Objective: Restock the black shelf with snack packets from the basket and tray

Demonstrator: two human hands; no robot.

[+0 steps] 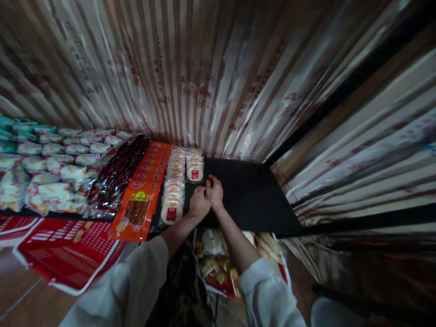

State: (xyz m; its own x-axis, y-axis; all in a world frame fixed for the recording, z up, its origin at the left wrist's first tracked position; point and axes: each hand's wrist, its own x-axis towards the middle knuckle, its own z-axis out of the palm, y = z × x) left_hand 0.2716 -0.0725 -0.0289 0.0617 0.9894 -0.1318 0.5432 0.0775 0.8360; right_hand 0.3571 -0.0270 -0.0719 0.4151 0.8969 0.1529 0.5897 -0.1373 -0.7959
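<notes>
My left hand [200, 203] and my right hand [215, 193] meet over the black shelf [248, 195], their fingers curled and touching. Whatever they may hold is hidden or too small to make out. Just left of them runs a long row of clear packets of round white crackers [172, 206]. Beyond my fingertips lies a shorter row of the same cracker packets [195, 170]. Farther left are orange snack packs [138, 204] of thin brown sticks, laid overlapping.
Dark red shiny packets [116, 175] and many white snack bags [54, 195] fill the shelf's left part. Below stand a red basket [68, 254] and another red container with packaged goods [214, 254]. Printed plastic sheeting [190, 81] hangs behind; a dark post [327, 95] slants at right.
</notes>
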